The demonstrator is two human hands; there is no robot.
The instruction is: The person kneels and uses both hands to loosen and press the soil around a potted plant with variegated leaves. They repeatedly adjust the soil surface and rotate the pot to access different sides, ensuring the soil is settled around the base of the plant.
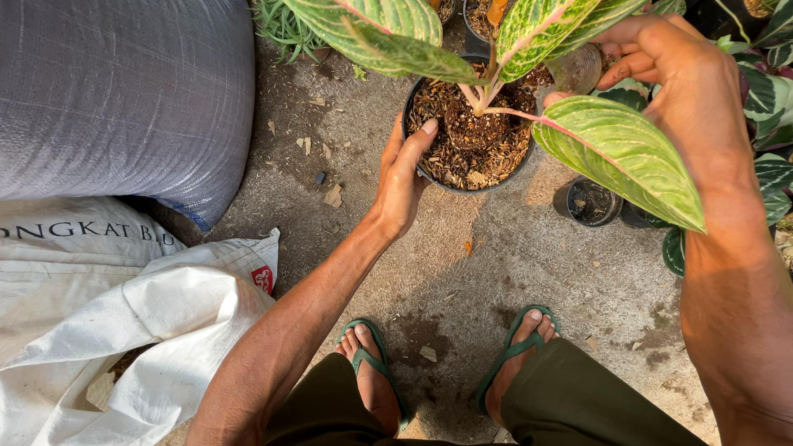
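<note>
Green sandals (376, 363) and olive trouser legs (570, 405) fill the bottom edge, planted on stained concrete (496, 256). Up at twelve o'clock sits the black pot (417, 165), full of coarse brown bark mix (471, 136), carrying a plant with broad green leaves veined in pink (624, 153). The left hand (401, 177) clamps the pot's rim at about nine o'clock, thumb over the edge onto the mix. The right hand (686, 74), at two o'clock, is curled with its fingertips at the foliage and a clear cup-like thing (576, 70); whether it grips either, I cannot tell. To my eye a steady pot matters most here, so the rim grip should stay firm while the leaves get light handling. A small empty black pot (591, 202) stands at three o'clock. Grey woven sack (124, 91) and white bag (140, 322) lie far left.
</note>
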